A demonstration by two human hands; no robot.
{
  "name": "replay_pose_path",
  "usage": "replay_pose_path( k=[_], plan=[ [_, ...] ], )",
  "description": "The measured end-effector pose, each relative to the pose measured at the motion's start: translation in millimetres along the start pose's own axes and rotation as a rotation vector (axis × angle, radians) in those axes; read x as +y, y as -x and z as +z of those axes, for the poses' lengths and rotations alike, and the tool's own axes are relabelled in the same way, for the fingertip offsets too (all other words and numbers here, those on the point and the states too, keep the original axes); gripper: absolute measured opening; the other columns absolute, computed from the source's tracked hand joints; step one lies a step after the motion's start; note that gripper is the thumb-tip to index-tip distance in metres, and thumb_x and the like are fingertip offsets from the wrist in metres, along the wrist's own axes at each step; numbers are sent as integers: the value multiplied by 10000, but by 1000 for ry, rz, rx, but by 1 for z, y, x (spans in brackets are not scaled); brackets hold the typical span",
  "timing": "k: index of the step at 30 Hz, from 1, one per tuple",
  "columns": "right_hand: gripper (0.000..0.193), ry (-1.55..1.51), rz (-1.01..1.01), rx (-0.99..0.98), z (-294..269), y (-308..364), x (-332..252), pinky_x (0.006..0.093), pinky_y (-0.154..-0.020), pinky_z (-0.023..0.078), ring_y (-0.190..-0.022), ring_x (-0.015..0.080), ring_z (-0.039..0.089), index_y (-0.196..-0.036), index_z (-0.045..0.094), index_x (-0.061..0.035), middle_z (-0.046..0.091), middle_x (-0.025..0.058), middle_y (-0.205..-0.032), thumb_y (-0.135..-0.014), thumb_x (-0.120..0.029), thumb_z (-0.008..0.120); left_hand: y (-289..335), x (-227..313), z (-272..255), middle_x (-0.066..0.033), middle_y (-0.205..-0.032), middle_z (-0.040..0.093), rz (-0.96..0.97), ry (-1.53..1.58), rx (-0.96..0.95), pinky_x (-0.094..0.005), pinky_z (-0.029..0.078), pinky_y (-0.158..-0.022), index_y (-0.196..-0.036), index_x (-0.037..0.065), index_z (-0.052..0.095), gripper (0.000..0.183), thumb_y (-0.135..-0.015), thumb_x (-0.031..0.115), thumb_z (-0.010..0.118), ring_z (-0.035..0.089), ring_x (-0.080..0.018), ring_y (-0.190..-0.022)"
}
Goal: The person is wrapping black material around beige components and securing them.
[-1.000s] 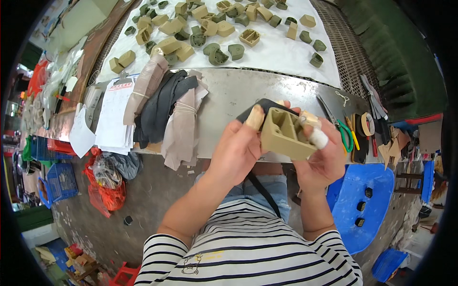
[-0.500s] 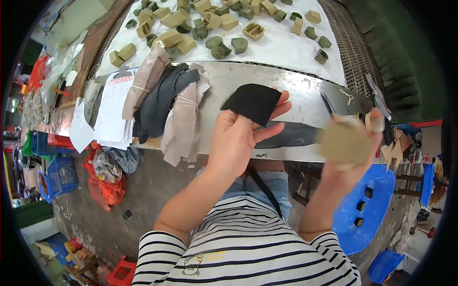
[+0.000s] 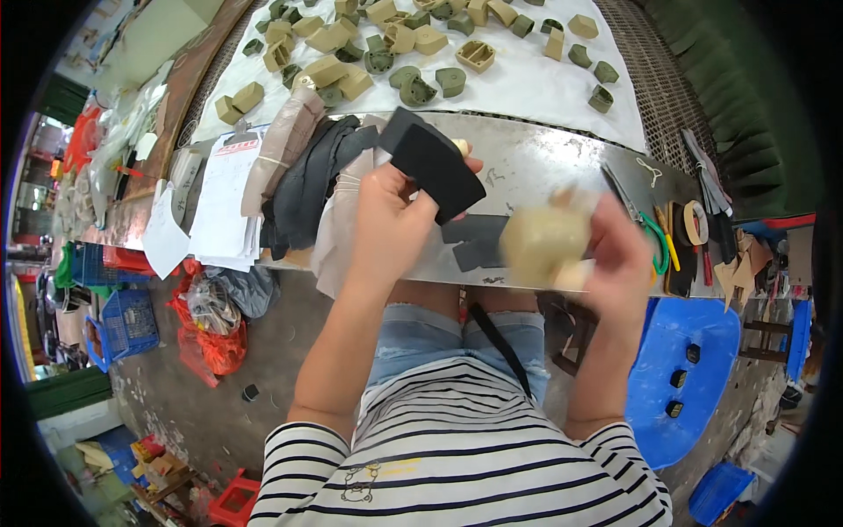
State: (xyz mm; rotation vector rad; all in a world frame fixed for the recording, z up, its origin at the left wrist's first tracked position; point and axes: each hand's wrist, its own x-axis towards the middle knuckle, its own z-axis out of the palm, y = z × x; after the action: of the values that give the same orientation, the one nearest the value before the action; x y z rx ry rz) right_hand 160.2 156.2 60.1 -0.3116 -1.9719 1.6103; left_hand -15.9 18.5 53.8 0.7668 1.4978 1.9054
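Observation:
My left hand is raised over the near edge of the metal table, pinching a bent black piece of sheet material. To its right, my right hand grips a khaki molded piece, which is smeared by motion. Pale coverings sit on some of my fingertips. The two held pieces are apart. Between my hands, dark flat strips lie on the metal table.
Many khaki and green molded pieces lie on a white cloth at the back. Bundled strips and papers are at left. Green-handled scissors and a tape roll lie at right, above a blue tub.
My left hand has turned the black piece and shifted slightly left. My right hand has brought the khaki piece left, closer to it, uncovering the scissors.

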Motion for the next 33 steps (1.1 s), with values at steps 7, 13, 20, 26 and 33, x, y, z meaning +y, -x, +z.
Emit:
replay_pose_path(
  k=[7, 13, 20, 26, 33],
  plan=[
    [368, 808, 235, 76, -52, -59, 80, 326, -663, 477, -730, 230, 599, -1065, 573, 21, 589, 133, -901, -723, -109, 617, 0, -4, 6, -73, -865, 650, 169, -116, 85, -210, 483, -537, -1043, -22, 597, 265, -783, 10, 557, 588, -72, -713],
    [431, 413, -115, 138, 41, -42, -9, 259, -541, 412, -640, 143, 533, -876, 565, -34, 551, 29, -757, -592, -275, 781, -2, -4, 12, -84, -706, 555, 363, -581, 257, -243, 430, -470, -853, -13, 569, 202, -656, -27, 612, 550, -139, -572],
    [192, 497, -97, 21, 54, -51, -7, 294, -472, 426, -516, 207, 543, -757, 578, 26, 579, 116, -685, -652, -108, 667, -1, -5, 16, -59, -642, 476, 398, -765, 220, -280, 408, -453, -870, 2, 516, 296, -605, -60, 631, 497, -170, -519],
    [101, 151, -58, 280, 67, -37, 4, 231, -465, 416, -536, 121, 555, -787, 559, 10, 571, 48, -669, -718, -43, 611, -7, -27, 6, -32, -652, 527, 347, -462, 236, -209, 402, -463, -1094, 3, 548, 332, -770, -41, 490, 505, -81, -547],
    [149, -466, 383, 189, 57, -30, 15, 185, -414, 386, -527, 87, 539, -936, 546, 4, 574, 43, -697, -842, -111, 535, -13, -30, -7, -138, -968, 612, -353, 370, 117, -234, 464, -561, -1095, 50, 537, 313, -924, 277, 407, 591, -189, -741]
  ],
)
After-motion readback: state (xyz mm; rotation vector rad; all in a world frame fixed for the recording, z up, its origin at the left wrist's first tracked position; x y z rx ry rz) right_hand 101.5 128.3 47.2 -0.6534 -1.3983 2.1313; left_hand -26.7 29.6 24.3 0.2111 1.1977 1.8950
